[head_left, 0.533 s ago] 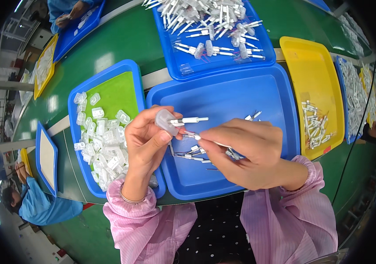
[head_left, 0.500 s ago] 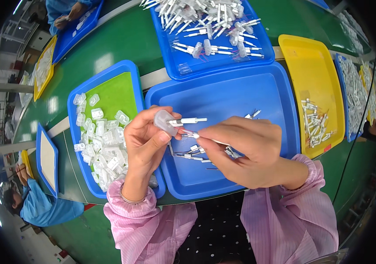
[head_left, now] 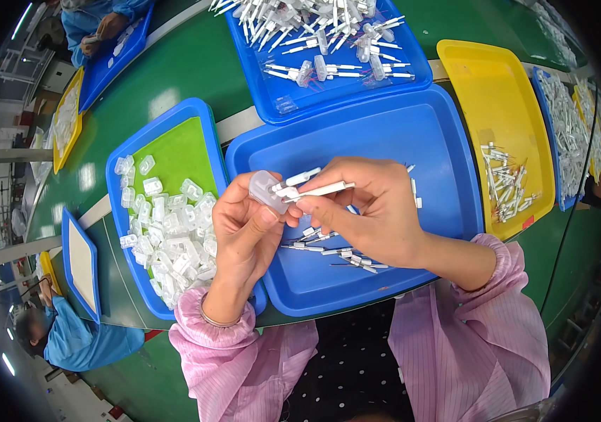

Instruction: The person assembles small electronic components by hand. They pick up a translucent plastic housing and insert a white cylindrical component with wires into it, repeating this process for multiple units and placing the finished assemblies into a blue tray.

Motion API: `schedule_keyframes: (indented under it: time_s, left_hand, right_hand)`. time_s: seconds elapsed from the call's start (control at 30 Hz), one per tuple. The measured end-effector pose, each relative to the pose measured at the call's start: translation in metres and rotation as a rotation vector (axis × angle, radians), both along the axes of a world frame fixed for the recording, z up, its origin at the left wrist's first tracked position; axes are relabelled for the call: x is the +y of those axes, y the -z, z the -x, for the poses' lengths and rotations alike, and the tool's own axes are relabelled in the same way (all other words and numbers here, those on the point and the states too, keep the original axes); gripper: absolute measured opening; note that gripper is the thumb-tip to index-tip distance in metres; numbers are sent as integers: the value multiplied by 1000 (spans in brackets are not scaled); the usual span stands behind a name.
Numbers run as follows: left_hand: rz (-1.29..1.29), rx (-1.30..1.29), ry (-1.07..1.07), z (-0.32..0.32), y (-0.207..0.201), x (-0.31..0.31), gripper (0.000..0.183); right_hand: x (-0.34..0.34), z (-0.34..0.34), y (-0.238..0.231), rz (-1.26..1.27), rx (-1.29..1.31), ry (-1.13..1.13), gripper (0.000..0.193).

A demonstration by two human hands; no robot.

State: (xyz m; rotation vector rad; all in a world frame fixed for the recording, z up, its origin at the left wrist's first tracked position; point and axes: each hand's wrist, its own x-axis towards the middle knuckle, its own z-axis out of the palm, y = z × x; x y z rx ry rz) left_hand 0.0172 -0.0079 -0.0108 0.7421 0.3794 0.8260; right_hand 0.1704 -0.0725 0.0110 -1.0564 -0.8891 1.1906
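My left hand (head_left: pixel 238 228) is closed around a clear frosted plastic housing (head_left: pixel 262 188), its thumb and fingers at the sides. A white stick-like part (head_left: pixel 305 176) projects from the housing's right end. My right hand (head_left: pixel 378 207) pinches a second slim white stick (head_left: pixel 330 188), whose inner end lies at the housing's opening; fingers partly hide how far in it sits. Both hands are above a blue tray (head_left: pixel 413 133). Under them in that tray lie several small white parts with thin dark leads (head_left: pixel 355 259).
Left is a green-lined blue tray (head_left: pixel 205 116) with a pile of clear housings (head_left: pixel 174 246). A far blue tray (head_left: pixel 413 63) bears heaped assembled pieces (head_left: pixel 314 35). A yellow tray (head_left: pixel 487 84) holding white wired parts stands right. Two people in blue sleeves sit at the left.
My right hand has moved left and turned, bringing its white stick up against the housing; earlier its part was apart from it. The left hand keeps hold of the housing.
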Motion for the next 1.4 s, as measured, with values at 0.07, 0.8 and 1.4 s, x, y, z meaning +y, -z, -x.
schedule_keyframes:
  time_s: [0.07,0.8,1.4]
  left_hand:
    - [-61,21,-29,-1,2,-2,31]
    - [-89,73,-57,1,0,-5,26]
    - [-230,108,-92,4,-3,4,29]
  right_hand:
    - [-1,1,0,97,15,-42,5]
    - [4,1,8,-94,158,-12,7]
    - [4,5,11,-233,-102,18,14]
